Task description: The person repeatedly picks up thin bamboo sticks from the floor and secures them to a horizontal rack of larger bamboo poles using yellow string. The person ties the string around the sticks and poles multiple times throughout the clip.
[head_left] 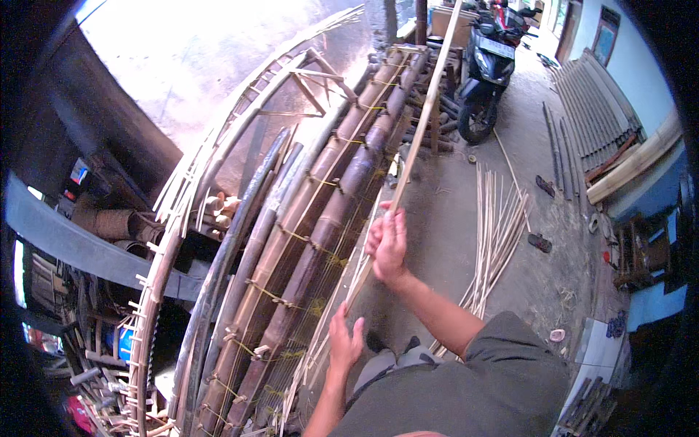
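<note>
A long pale bamboo strip (422, 133) slants from the top of the view down toward my body. My right hand (388, 246) is closed around its lower part. Below it, my left hand (345, 339) is beside the strip's near end, fingers stretched and thumb apart; whether its fingertips touch the strip I cannot tell. Just left of both hands stands a long rack of thick brown bamboo poles (320, 237), tied with yellow cord, with thin strips along its near side.
A bundle of bamboo strips (495, 237) lies on the floor at right. A dark motorbike (486, 76) is parked at the far end. Corrugated sheets (597, 109) lean on the right wall. A curved bamboo frame (156, 273) stands left of the rack. Sandals (539, 242) lie on the floor.
</note>
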Action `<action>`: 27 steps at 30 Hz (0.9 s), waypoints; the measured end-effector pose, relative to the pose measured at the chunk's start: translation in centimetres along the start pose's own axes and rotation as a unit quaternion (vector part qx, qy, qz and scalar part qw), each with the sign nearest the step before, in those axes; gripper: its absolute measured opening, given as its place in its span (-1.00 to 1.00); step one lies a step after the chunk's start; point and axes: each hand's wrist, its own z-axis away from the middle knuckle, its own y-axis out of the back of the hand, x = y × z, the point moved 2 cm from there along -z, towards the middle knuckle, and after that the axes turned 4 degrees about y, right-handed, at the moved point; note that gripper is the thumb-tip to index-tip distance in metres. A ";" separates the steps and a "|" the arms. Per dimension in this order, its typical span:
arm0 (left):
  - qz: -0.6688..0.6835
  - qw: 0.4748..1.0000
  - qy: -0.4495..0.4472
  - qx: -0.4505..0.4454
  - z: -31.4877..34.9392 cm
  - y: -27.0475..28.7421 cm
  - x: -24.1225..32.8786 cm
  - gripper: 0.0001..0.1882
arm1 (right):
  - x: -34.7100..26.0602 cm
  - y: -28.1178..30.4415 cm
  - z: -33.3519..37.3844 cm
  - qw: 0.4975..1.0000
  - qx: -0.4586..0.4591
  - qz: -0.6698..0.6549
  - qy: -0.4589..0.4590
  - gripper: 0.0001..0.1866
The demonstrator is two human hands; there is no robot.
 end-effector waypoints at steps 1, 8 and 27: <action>-0.008 0.999 0.024 0.024 1.4 2.7 0.2 -0.48 | 1.3 -2.0 1.6 0.999 -0.021 -0.033 -0.021 -0.76; -0.114 0.937 0.233 0.236 10.0 18.8 -5.2 -0.78 | 10.3 -8.4 11.5 0.965 -0.209 0.031 -0.155 -0.83; -0.363 0.838 0.356 0.199 2.4 25.1 -15.4 -0.68 | 11.3 7.7 -3.1 0.700 -0.531 0.358 -0.317 -0.61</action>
